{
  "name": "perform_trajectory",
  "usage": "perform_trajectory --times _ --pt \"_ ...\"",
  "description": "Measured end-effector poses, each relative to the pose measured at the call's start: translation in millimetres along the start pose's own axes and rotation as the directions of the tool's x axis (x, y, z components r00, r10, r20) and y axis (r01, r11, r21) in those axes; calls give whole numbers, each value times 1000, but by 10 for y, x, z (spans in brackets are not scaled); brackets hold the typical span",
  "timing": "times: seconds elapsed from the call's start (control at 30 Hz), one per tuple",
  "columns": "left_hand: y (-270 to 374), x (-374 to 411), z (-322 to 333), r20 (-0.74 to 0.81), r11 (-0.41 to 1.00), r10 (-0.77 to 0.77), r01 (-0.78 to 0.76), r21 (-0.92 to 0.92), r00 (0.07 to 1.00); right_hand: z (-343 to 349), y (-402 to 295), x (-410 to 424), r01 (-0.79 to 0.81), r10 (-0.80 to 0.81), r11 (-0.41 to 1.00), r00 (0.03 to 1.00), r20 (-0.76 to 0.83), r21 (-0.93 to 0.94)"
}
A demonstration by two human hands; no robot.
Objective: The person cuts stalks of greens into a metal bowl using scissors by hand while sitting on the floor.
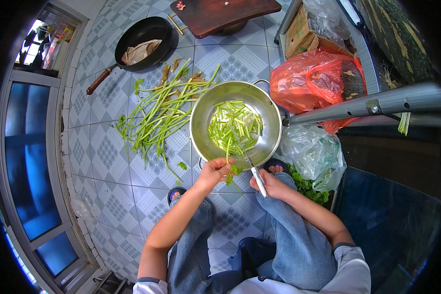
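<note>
My left hand (215, 173) pinches a thin green celery stalk (228, 149) with leaves at the near rim of a steel pot (195, 110). The stalk's upper part reaches over the pot. Just right of it, my right hand (270, 183) holds a knife with a white handle (258, 179); its narrow blade points up and left over the pot. Many short cut stalk pieces (231, 128) lie on the pot's bottom. Long celery stalks (161, 114) with roots and leaves are spread on the tiled floor left of the pot, some touching or close to its rim.
A black frying pan (158, 29) holding a pale item stands at the upper left, beside a dark wooden board (224, 14). On the right are a red plastic bag (301, 81), a clear plastic bag (312, 150), leafy greens (305, 185) and a metal rack bar (352, 103).
</note>
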State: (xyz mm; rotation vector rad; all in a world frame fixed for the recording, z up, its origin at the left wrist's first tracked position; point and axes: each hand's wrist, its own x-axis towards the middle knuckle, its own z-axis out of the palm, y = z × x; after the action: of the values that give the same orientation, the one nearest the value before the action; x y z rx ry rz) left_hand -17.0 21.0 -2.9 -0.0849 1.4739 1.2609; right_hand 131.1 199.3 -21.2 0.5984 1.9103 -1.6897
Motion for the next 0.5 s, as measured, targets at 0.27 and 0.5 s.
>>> perform_trajectory --times 0.27,0.5 --pt "17 58 0 50 996 70 -72 52 996 35 -41 5 63 -61 998 996 64 -25" --pt "23 84 -40 0 987 135 -134 90 991 10 1 -55 47 -47 993 999 -3 -105"
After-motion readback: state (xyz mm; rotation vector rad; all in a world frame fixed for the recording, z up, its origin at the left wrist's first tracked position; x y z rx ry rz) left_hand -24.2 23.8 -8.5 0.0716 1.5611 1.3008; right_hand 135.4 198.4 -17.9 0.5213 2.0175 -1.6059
